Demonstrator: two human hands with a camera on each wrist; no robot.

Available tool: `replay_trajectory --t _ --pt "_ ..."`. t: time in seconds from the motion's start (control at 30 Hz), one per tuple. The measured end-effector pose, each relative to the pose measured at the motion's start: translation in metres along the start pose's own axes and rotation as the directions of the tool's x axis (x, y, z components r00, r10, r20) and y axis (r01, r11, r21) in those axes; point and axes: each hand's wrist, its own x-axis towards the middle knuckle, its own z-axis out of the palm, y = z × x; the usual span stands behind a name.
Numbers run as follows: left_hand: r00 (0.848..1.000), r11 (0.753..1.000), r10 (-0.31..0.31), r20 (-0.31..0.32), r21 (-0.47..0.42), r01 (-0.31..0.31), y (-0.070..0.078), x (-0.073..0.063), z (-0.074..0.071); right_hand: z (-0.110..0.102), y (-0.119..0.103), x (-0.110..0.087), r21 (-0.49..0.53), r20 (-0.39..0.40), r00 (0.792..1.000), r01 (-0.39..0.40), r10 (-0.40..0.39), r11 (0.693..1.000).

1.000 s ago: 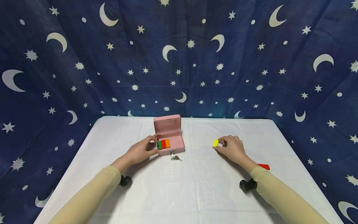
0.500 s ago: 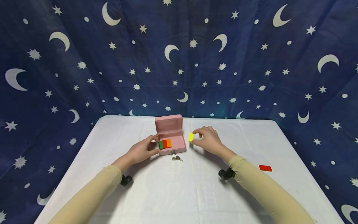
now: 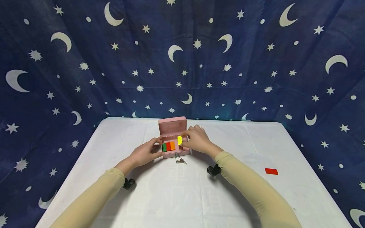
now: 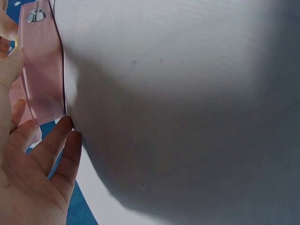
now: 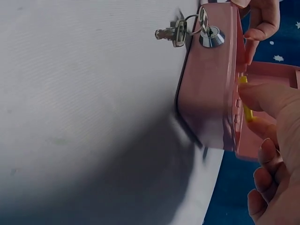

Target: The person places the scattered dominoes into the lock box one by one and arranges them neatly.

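over box [image 3: 169, 155], right grip [image 3: 198, 138] pinches yellow block [image 3: 179, 140]

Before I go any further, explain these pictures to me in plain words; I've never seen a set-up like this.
There is no machine here: a person works with a bare left hand and right hand. The wide picture is taken from the person's head, looking forward and down. The two smaller ones are taken from the wrists, each watching its own hand's work.

On the white table stands an open pink box with keys at its front lock. In it, side by side, lie a green block, a red block and an orange block. Another red piece lies off to the right.

The right hand pinches a yellow block at the box's opening; the left hand rests at the box's left end.
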Motion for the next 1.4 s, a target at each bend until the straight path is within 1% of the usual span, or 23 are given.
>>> replay_trajectory --t 0.17,0.27,0.4,0.57,0.9,1.23,1.4 --pt "1.000 1.000 0.005 -0.002 0.003 -0.005 0.000 0.000 0.000 0.006 -0.006 0.007 -0.052 0.023 0.999 0.029 -0.028 0.998" --pt "1.000 1.000 0.006 0.001 -0.004 -0.006 0.000 0.000 0.000 0.010 -0.008 0.010 -0.116 0.025 0.998 0.059 -0.056 0.992" --pt "1.000 1.000 0.007 0.003 -0.009 -0.007 -0.001 0.001 0.000 0.014 -0.010 0.013 -0.160 0.034 0.996 0.092 -0.087 0.983" --pt "1.000 1.000 0.000 0.000 -0.006 0.000 0.000 0.000 0.000 0.015 -0.012 0.015 -0.170 0.056 0.994 0.101 -0.093 0.980" --pt "1.000 1.000 0.013 -0.011 -0.002 -0.013 0.000 0.000 0.000 0.018 -0.013 0.018 -0.200 0.085 0.993 0.098 -0.082 0.975" --pt "1.000 1.000 0.014 -0.011 0.002 -0.014 0.001 -0.001 0.001 0.020 -0.013 0.017 -0.213 0.083 0.993 0.105 -0.089 0.971" --pt "1.000 1.000 0.009 -0.008 0.001 -0.009 0.000 -0.001 0.000 0.016 -0.012 0.014 -0.186 0.075 0.992 0.112 -0.099 0.976"
